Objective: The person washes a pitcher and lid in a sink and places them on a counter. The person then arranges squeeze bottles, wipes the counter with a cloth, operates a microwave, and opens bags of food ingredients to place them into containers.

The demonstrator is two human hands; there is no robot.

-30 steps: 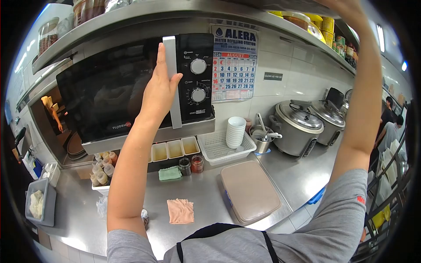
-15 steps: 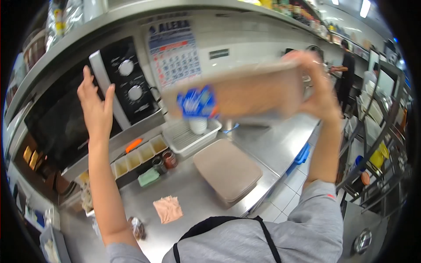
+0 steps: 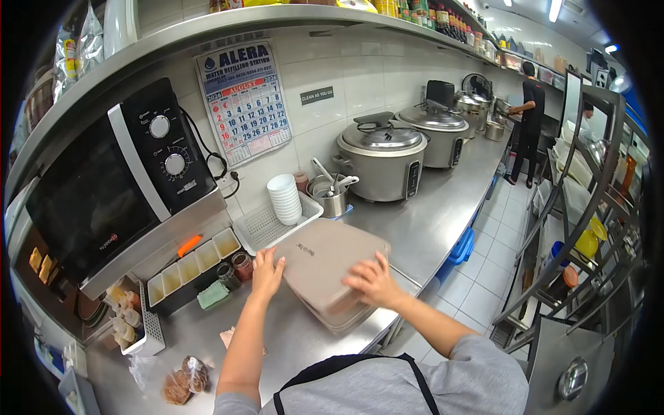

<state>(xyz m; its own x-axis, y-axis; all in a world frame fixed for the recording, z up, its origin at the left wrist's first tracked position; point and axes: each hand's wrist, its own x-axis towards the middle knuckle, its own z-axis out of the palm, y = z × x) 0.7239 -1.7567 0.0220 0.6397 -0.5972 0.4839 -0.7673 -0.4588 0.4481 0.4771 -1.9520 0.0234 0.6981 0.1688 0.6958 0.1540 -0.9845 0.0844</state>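
A lidded beige container (image 3: 332, 259) sits on the steel counter in front of me. My left hand (image 3: 268, 275) is at its left edge with the fingers apart. On its right side, my right hand (image 3: 375, 282) rests with fingers spread over the lid's edge. Below the lid the container's side looks layered, as if two tubs were stacked; I cannot tell exactly. A pink cloth (image 3: 228, 337) lies partly hidden behind my left forearm. Left of it are plastic bags of brown food (image 3: 187, 382).
Behind stand a white basket (image 3: 247, 232) with stacked white cups (image 3: 284, 200), a pot of utensils (image 3: 330, 200) and rice cookers (image 3: 382, 162). A microwave (image 3: 104, 173), condiment bins (image 3: 195, 266) and a green cloth (image 3: 212, 295) are left. A person (image 3: 529, 124) stands far back; a rack is right.
The blurred packaged container raised in my right hand is no longer held up. Both hands have come down to the beige container, and the view has shifted, showing the rice cookers.
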